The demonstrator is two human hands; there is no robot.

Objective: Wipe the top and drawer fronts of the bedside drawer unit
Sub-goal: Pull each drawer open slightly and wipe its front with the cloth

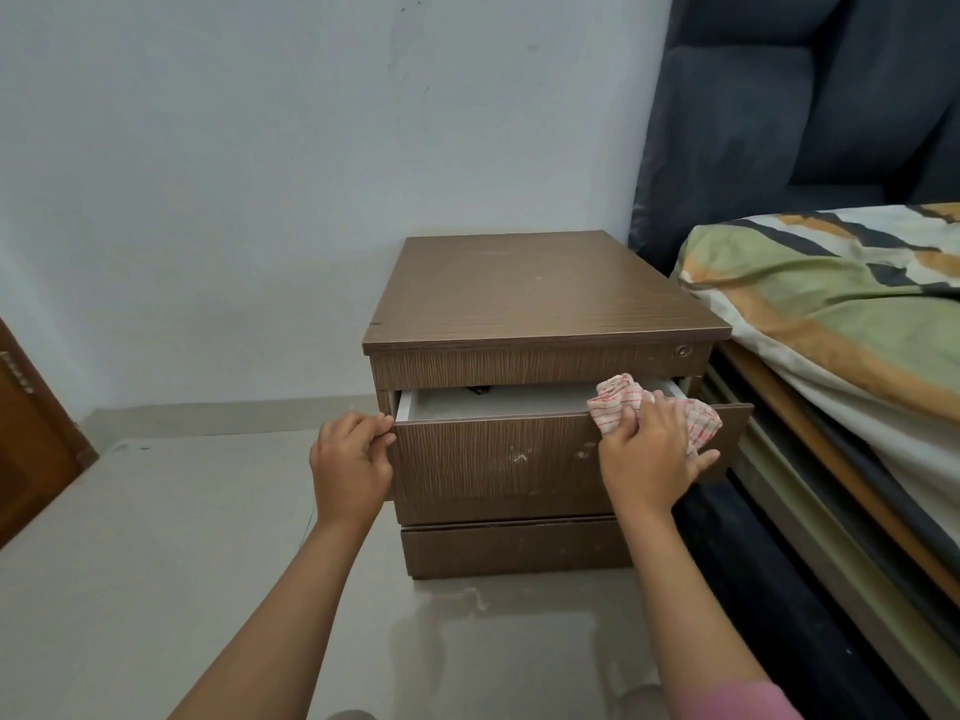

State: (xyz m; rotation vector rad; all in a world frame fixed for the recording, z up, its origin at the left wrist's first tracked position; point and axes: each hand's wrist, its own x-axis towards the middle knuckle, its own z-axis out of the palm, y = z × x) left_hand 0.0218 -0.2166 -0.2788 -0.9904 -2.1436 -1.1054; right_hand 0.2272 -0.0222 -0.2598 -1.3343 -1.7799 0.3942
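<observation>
Unit (pixel 540 304) at 12 o'clock, beside bed (pixel 831 324). Middle drawer (pixel 498 459) pulled out; left hand (pixel 350 462) grips its left edge, right hand (pixel 649 454) presses cloth (pixel 618 405) on its front at 3 o'clock. White smudges remain (mid-front); bottom front probably unwiped.

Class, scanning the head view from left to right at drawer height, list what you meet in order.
Wooden door → left hand → open drawer's front → right hand holding the checked cloth → bed frame → patterned bedding.

open floor (pixel 156 589) left of drawer unit (pixel 519 293), bed (pixel 831 356) crowding right
</observation>
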